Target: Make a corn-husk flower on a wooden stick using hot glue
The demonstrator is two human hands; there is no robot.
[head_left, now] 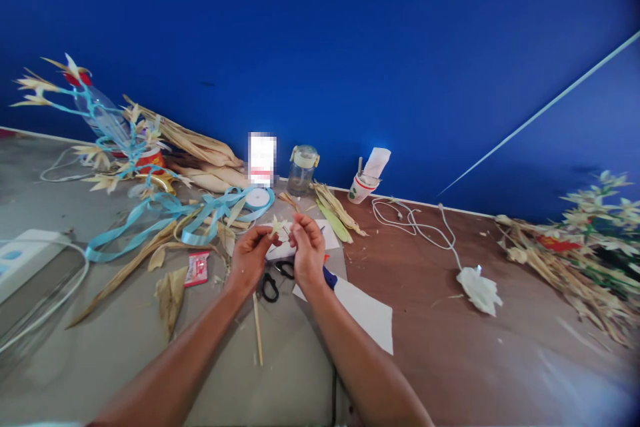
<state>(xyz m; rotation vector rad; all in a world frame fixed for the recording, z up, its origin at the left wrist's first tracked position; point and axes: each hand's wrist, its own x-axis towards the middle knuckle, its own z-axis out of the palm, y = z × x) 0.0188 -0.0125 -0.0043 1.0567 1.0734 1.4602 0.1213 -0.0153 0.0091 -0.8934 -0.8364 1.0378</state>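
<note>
At the middle of the table my left hand (249, 259) pinches a small pale corn-husk flower (278, 228) between thumb and fingertips. My right hand (307, 250), fingers also closed, grips the flower's right side; exactly what its fingertips hold is too small to see. Just below the hands lie black-handled scissors (270, 288), their blades partly hidden. A blue tool handle (329, 278) shows from behind my right wrist. White paper (367, 310) lies under the right forearm, and a thin wooden stick (258, 330) is between the arms.
Blue ribbon (125, 230) trails from a white spool (257, 198). Ribbon-wrapped husk flowers (133, 140) stand at left near a power strip (30, 263). A clear jar (302, 172), paper cup (363, 188) and white cable (420, 227) line the back. Dried husks (550, 267) lie right.
</note>
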